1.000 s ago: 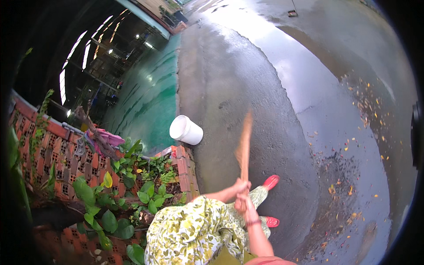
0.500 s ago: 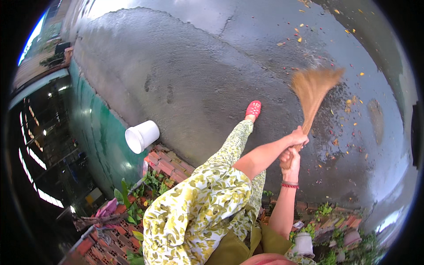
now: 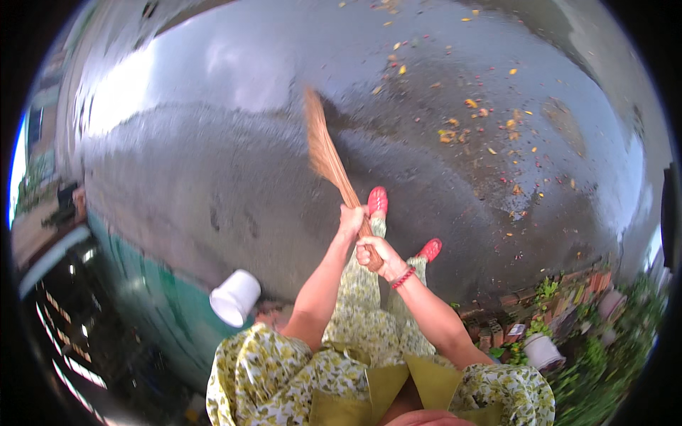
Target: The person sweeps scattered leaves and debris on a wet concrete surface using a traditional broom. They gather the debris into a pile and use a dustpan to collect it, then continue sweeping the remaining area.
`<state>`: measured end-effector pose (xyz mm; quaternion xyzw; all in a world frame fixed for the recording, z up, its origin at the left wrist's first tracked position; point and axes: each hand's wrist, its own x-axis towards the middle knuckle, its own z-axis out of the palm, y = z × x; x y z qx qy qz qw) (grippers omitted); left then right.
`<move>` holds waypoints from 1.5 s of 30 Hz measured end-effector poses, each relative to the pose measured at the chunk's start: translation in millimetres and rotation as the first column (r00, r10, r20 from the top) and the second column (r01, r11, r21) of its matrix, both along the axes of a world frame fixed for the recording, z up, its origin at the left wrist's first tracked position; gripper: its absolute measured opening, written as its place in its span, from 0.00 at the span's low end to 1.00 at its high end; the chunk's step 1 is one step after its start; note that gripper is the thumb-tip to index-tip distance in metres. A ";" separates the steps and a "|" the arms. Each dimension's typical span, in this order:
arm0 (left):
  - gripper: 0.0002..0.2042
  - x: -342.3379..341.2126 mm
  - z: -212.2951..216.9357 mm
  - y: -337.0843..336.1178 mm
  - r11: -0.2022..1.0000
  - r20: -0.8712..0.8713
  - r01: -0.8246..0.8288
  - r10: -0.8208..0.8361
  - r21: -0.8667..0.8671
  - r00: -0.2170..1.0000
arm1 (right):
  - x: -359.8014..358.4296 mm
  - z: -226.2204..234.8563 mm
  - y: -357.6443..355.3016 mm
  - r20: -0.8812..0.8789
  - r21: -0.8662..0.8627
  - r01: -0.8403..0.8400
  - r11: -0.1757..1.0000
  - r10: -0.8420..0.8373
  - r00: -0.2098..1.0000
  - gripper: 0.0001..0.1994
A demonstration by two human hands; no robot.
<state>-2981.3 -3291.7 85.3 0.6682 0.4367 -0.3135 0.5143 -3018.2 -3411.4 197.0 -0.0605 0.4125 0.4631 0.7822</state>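
Observation:
A straw broom (image 3: pixel 325 149) slants away in front of me, its bristles spread toward the far left over the wet ground. My left hand (image 3: pixel 353 219) is wrapped round the lower part of its handle. Closer to my body, my right hand (image 3: pixel 379 254), with a red bracelet at the wrist, grips the handle near its end. Motion slightly smears the bristle tips; whether they touch the ground I cannot tell.
Yellow leaves and small red bits (image 3: pixel 455 135) lie scattered on the wet concrete (image 3: pixel 249 184) to the right. At the left a white bucket (image 3: pixel 236 298) stands beside a green wall (image 3: pixel 145 284). Bricks (image 3: pixel 561 302), plants and a white pot (image 3: pixel 543 351) line the near right.
Both hands have swung the broom from the right across to the left, keeping their grip. My view has turned right, and both red shoes now show.

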 end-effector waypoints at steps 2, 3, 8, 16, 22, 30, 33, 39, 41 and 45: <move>0.07 47.7 43.5 -77.9 0.975 -0.079 0.208 -0.202 0.077 0.976 | 1.9 -31.5 -34.9 -0.111 0.000 0.269 0.963 -0.268 0.957 0.04; 0.07 54.9 41.7 -98.8 0.978 -0.060 0.206 -0.206 -0.017 0.977 | 3.7 -32.4 -45.6 -0.117 -0.057 0.367 0.928 -0.371 0.921 0.04; 0.06 72.1 0.5 -208.1 0.710 0.107 0.531 -0.550 -0.463 0.829 | 17.7 -20.1 -113.2 0.127 -0.449 0.403 0.797 -0.390 0.912 0.03; 0.04 -16.4 109.5 -185.1 0.744 0.035 0.315 -0.365 -0.590 0.930 | -75.2 63.2 -109.4 0.139 -0.526 0.198 0.827 -0.147 0.979 0.04; 0.08 -49.0 50.9 -254.0 0.673 -0.075 0.631 -0.705 -0.386 0.706 | -102.2 28.8 -189.9 0.141 -0.230 0.527 0.818 -0.508 0.850 0.09; 0.06 -17.6 191.5 -305.3 0.661 -0.146 0.308 -0.538 -0.684 0.831 | -70.9 128.4 -208.6 0.330 -0.338 0.604 0.721 -0.511 0.794 0.05; 0.08 -6.2 251.9 -297.1 0.694 -0.023 0.279 -0.393 -0.664 0.919 | -50.2 134.4 -206.4 0.378 -0.178 0.557 0.811 -0.466 0.800 0.07; 0.07 13.0 269.2 -171.3 0.431 -0.062 -0.138 0.185 -0.892 0.981 | -14.5 164.0 -250.8 0.576 -0.813 0.060 0.579 0.785 0.229 0.20; 0.07 4.0 283.4 -126.2 0.431 -0.123 -0.267 0.333 -0.862 0.935 | 0.7 116.0 -275.9 0.523 -0.839 0.306 0.449 0.820 0.231 0.11; 0.06 -30.5 277.1 -41.9 0.481 -0.109 -0.440 0.572 -0.758 0.813 | 1.7 68.4 -335.4 0.498 -0.788 0.199 0.582 0.414 0.762 0.07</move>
